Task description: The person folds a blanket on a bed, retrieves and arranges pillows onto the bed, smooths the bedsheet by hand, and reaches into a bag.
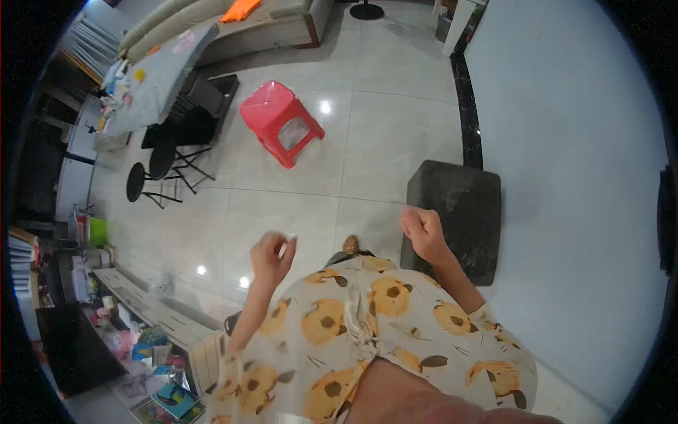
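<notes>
My left hand is raised in front of my body, its fingers loosely curled and the thumb standing apart; nothing shows in it. On the other side, my right hand is closed in a fist, with no object visible in it. From this viewpoint it overlaps the edge of a dark box-shaped stool beside the wall; I cannot tell whether they touch. Farther ahead, a red plastic stool stands upright on the tiled floor, apart from both hands.
A pale wall runs along the right. At the left are a cluttered table, black folding stools and a low cabinet with a television. A beige sofa with an orange cloth lies beyond.
</notes>
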The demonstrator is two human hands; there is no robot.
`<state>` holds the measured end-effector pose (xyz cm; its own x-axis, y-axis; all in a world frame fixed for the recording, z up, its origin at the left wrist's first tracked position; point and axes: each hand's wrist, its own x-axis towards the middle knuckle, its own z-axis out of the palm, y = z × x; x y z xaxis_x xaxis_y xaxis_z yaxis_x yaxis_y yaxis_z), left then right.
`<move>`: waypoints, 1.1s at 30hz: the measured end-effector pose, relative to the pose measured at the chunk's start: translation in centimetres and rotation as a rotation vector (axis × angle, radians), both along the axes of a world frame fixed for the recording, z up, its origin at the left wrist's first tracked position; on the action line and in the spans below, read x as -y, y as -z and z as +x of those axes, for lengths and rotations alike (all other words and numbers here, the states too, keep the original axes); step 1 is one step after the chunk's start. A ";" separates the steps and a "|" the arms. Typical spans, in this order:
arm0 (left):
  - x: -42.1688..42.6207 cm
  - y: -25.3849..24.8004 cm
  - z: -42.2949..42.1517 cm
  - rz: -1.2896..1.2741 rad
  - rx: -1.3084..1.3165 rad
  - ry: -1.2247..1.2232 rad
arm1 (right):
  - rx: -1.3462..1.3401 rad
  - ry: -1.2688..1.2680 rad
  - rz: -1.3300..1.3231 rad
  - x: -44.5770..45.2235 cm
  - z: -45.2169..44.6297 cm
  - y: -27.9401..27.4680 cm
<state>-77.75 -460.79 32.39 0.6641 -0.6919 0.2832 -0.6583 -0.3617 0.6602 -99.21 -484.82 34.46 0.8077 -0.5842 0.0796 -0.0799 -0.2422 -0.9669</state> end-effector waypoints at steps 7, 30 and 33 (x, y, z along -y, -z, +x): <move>37.5 -4.6 12.9 -0.193 0.134 0.559 | 0.128 0.354 0.201 23.3 7.1 -2.6; 125.4 -3.2 56.8 -0.187 -0.215 0.645 | 0.111 0.393 0.316 110.8 50.7 -2.4; 140.1 -4.2 59.0 -0.173 -0.126 0.747 | 0.177 0.454 0.415 123.5 53.9 -0.6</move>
<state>-18.77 -600.88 36.59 0.0731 -0.9216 0.3812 -0.6030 0.2636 0.7530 -45.33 -608.36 35.07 0.4677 -0.8760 -0.1174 0.0829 0.1758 -0.9809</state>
